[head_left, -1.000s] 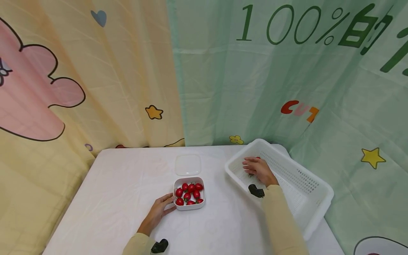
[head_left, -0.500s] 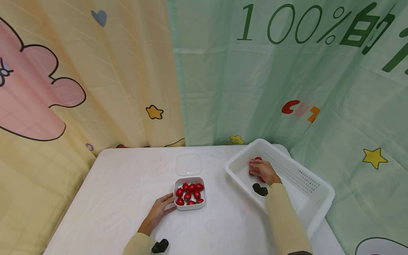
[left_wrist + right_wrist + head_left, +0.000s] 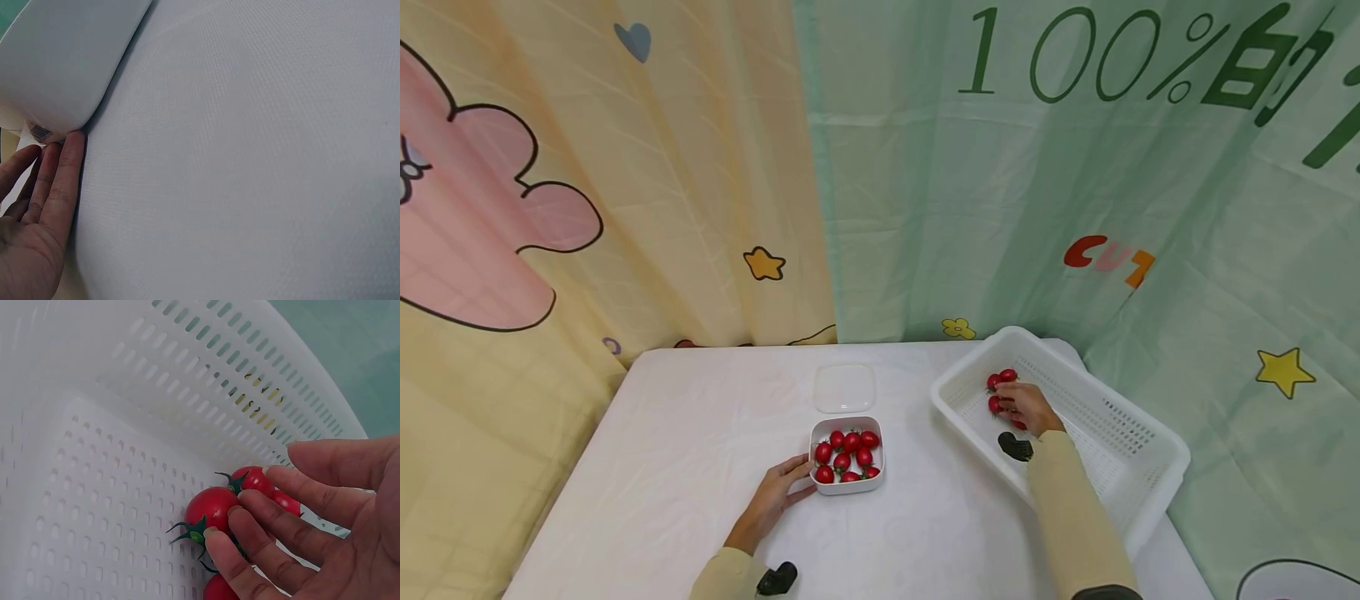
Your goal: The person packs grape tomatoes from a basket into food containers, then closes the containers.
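Observation:
A small white box (image 3: pixel 847 489) with red cherry tomatoes (image 3: pixel 842 462) lying in it stands at the middle of the table. My left hand (image 3: pixel 772 493) rests at its left side, and in the left wrist view the fingertips touch the box wall (image 3: pixel 69 56) low down with the fingers fairly straight. My right hand (image 3: pixel 1028 408) reaches down into a white plastic basket (image 3: pixel 1105 475). Up close, its fingers are extended at a red tomato with a green stalk (image 3: pixel 212 507), while the thumb (image 3: pixel 334 459) stays apart. More tomatoes (image 3: pixel 253 480) lie around the fingertips, partly hidden.
A clear lid (image 3: pixel 844 389) lies flat behind the box. The basket's raised, slotted wall (image 3: pixel 219 350) surrounds the right hand. Patterned curtains (image 3: pixel 910 183) hang along the table's back and right. A white cloth (image 3: pixel 700 417) covers the table.
My right hand has shifted slightly right and toward me inside the basket, uncovering more of the tomatoes there. My left hand stays at the box.

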Demonstrator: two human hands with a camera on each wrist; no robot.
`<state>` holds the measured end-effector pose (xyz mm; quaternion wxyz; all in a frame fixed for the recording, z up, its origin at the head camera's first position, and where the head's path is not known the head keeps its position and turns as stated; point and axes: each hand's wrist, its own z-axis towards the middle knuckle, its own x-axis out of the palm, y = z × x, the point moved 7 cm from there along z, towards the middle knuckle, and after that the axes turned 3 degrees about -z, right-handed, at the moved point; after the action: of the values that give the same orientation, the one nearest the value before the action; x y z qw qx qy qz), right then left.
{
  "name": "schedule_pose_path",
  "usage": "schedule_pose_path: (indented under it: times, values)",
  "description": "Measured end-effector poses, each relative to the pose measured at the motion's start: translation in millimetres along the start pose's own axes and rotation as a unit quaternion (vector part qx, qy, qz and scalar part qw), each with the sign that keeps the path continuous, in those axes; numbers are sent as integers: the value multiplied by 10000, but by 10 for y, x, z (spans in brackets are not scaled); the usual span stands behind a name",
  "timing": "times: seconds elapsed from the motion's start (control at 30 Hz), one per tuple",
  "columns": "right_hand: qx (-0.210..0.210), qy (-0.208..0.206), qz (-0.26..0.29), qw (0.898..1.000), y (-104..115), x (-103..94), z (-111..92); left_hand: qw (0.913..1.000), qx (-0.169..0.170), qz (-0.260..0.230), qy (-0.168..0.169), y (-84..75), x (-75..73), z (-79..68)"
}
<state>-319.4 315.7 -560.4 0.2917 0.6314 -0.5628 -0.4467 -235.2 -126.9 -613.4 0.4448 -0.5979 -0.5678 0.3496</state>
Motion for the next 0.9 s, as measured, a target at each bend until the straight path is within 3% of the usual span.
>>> schedule_pose_path:
  times: [0.43,0.63,0.9]
  values:
    - [396,-193,-398,9982,-36,-9,-29,10000,26,-24,-13,1,-8,-7]
    - [448,155,-546,9974,-47,86,-34,10000,33,-47,6,1,-12,-2]
    - [585,634,-76,9962,-114,240,-14,10000,44,-33,14,-3,-11,-6]
